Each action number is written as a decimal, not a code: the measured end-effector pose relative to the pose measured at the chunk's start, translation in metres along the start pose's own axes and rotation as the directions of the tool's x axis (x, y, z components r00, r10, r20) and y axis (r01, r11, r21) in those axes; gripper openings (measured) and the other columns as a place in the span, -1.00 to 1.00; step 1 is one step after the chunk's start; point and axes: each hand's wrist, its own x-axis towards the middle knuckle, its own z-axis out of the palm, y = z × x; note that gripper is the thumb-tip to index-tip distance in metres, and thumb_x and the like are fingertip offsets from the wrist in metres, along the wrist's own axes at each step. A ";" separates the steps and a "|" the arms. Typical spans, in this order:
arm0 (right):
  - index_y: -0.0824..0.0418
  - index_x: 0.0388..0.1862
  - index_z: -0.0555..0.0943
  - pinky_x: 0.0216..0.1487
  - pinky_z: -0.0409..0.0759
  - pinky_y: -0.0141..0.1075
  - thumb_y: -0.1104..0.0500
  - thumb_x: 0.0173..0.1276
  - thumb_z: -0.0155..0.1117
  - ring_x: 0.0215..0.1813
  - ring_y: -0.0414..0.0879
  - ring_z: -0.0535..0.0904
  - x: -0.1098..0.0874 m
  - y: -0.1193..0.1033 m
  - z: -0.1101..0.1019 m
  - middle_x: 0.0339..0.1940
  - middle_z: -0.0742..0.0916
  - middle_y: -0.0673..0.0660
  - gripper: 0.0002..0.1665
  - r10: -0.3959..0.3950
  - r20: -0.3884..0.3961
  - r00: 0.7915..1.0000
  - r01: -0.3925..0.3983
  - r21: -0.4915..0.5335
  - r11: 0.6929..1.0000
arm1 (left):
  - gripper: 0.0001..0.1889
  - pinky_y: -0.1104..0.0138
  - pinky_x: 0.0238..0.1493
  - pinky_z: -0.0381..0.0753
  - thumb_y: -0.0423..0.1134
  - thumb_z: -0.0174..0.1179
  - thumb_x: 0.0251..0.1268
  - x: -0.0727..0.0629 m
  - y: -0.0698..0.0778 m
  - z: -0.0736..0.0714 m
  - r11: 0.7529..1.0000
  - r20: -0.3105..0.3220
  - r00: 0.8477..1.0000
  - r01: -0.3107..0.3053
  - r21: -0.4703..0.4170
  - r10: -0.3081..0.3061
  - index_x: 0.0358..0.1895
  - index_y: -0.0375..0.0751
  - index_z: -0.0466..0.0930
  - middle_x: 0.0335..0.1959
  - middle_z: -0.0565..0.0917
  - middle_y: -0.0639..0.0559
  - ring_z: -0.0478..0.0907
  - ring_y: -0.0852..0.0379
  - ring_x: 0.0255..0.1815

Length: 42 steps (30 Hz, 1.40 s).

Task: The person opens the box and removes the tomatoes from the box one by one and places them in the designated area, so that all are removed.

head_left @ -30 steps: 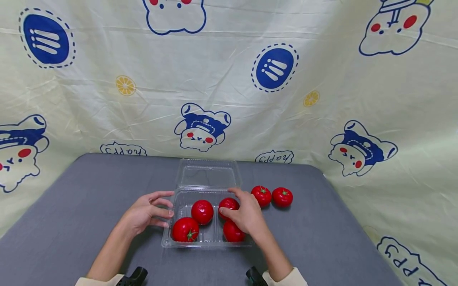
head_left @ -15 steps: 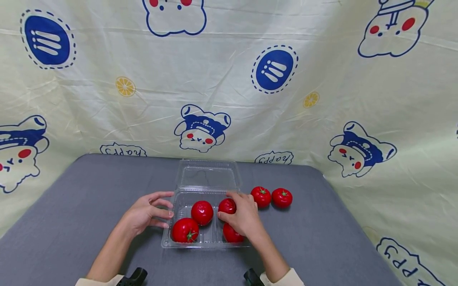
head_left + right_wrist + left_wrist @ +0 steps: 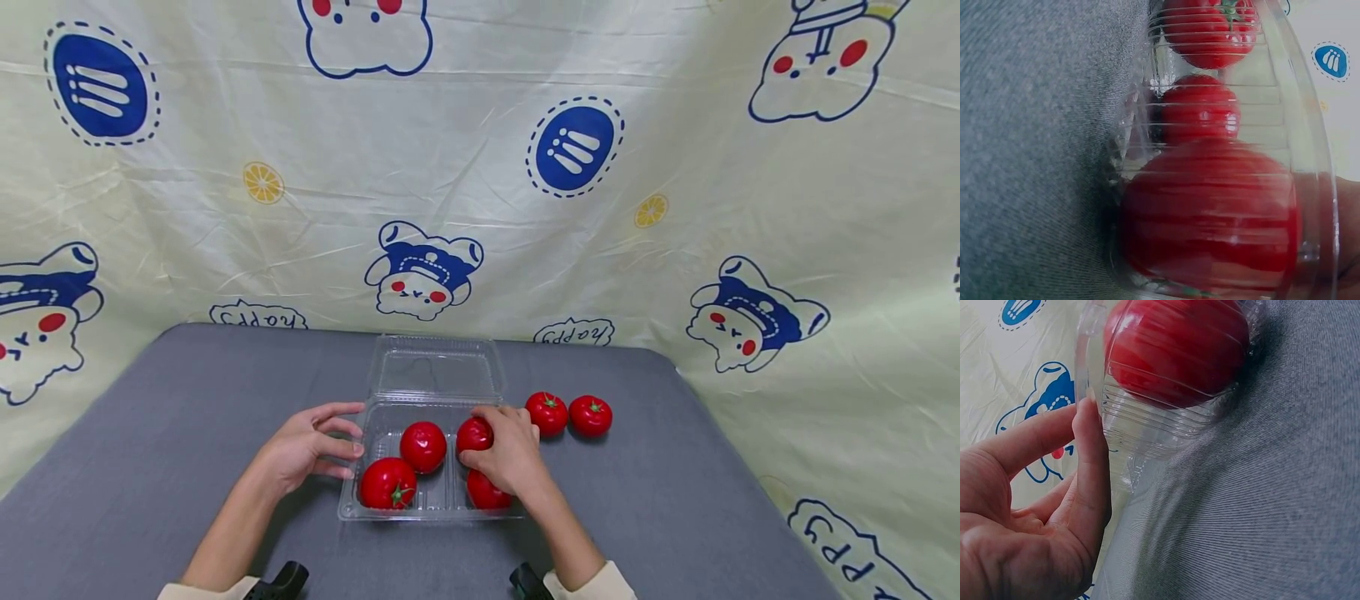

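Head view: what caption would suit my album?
Left hand touching an open box, right hand around one of its four tomatoes, two more outside.

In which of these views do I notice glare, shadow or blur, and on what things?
Head view: highlights on the tomatoes, soft shadow beside the left forearm; left wrist view: shadow on the grey cloth near the clear container; right wrist view: the nearest tomato looks soft and streaked, seen through the container, whose rim shows pale glints.

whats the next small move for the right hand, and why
Probably loosen the right hand from the gripped tomato: it appears seated in the right half of the clear plastic clamshell, while two loose tomatoes lie outside on the gray cloth.
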 end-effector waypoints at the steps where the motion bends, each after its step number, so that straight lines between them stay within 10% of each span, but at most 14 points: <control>1: 0.17 0.25 0.62 -0.04 0.46 -0.02 0.12 0.01 0.59 0.14 0.11 0.42 0.000 0.000 0.001 0.15 0.64 0.26 -0.25 0.003 0.000 1.000 -0.003 0.002 1.000 | -0.28 0.17 -0.31 0.80 -0.42 0.32 0.25 0.000 0.000 0.000 1.000 0.001 1.000 0.001 0.001 -0.001 0.49 -0.26 0.29 -0.07 0.66 -0.11 0.69 0.06 -0.33; 42: 0.14 0.14 0.69 -0.08 0.39 -0.05 0.11 -0.03 0.60 0.03 0.10 0.54 0.003 0.000 0.008 -0.03 0.77 0.21 -0.34 -0.012 -0.096 0.995 0.018 0.061 0.998 | -0.28 0.18 -0.32 0.81 -0.44 0.33 0.24 -0.001 0.001 -0.001 1.000 0.019 1.000 -0.010 -0.012 0.010 0.48 -0.30 0.29 -0.12 0.68 -0.07 0.68 0.09 -0.35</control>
